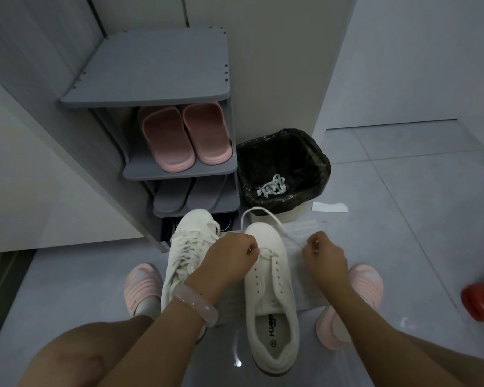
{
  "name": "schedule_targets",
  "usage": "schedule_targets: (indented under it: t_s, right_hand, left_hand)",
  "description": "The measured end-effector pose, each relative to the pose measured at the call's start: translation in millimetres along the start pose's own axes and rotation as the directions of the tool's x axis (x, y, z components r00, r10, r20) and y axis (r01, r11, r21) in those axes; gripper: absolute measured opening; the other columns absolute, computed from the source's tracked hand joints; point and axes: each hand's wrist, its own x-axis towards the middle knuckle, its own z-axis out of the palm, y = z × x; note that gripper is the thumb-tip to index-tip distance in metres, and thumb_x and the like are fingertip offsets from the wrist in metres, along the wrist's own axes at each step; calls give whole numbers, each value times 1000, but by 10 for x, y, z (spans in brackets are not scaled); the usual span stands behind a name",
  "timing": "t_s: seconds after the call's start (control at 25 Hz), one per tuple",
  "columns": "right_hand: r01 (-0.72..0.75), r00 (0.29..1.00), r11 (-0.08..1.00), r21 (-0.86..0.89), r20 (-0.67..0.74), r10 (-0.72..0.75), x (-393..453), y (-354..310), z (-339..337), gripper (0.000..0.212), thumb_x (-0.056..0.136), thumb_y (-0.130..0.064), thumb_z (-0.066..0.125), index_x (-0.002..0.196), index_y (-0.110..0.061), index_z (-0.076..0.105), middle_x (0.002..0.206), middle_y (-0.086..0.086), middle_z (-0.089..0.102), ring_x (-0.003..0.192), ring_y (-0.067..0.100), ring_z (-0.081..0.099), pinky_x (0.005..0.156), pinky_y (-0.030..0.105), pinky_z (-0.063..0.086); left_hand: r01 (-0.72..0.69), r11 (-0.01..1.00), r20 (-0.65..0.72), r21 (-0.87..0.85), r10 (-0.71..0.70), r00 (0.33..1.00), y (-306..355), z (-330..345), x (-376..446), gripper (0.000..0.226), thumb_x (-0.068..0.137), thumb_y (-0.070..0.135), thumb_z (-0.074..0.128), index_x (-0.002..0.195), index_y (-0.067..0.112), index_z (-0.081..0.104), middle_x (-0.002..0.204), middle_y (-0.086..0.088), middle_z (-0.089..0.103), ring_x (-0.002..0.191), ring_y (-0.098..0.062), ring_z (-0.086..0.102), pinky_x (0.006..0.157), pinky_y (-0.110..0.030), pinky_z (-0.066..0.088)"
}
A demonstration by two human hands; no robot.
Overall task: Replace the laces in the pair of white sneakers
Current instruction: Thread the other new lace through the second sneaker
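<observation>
Two white sneakers stand on the grey floor between my feet. The left sneaker (189, 252) is fully laced. The right sneaker (268, 297) has a white lace (266, 212) through its lowest eyelets only; the upper eyelets are bare. My left hand (229, 256) pinches one end of that lace beside the toe eyelets. My right hand (323, 254) pinches the other end just right of the shoe. The lace loops up over the toe between both hands.
A bin with a black bag (284, 170) holds a bundle of old white laces (271, 185). A grey shoe rack (179, 141) with pink and grey slippers stands behind the sneakers. Clear plastic packaging (305, 233) and a white paper strip (330, 207) lie on the floor. A red object (482, 301) sits at right.
</observation>
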Motion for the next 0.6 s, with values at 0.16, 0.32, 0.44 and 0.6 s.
schedule_targets:
  t_s: [0.16,0.32,0.44,0.6]
  right_hand:
    - [119,956,851,512,-289,41,91,-233,-230,11,91,-16,55,80,-13,56,79,3,66,79,20,65,75,33,52]
    - [263,952,901,345,56,-300,59,-264,-313,13,92,-6,51,90,-18,49,74,-4,68,64,5,63,66,19,49]
    - [410,847,911,42,353,-397,-12,-115,-182,12,93,-10,48,103,-15,52,82,-3,69,56,-1,56,55,9,40]
    - [490,839,857,-159,351,-415,-14,-26,-111,17,93,-23,52,104,-15,62,100,3,69,87,15,60,71,21,43]
  left_hand:
    - [-28,998,64,-50,31,997,37,95,-14,25,91,21,49,94,9,71,94,-6,70,88,-18,62,79,-34,51]
    - [11,994,94,-106,-2,996,107,204,-64,25,91,16,50,103,11,71,102,-6,69,94,-20,63,85,-31,50]
    - [63,971,49,-232,-52,997,144,268,-56,26,87,11,52,104,13,71,101,-7,71,88,-19,64,81,-30,51]
    - [67,947,33,-315,-60,998,152,311,-44,26,86,10,55,105,18,71,104,-2,71,81,-6,57,70,-16,43]
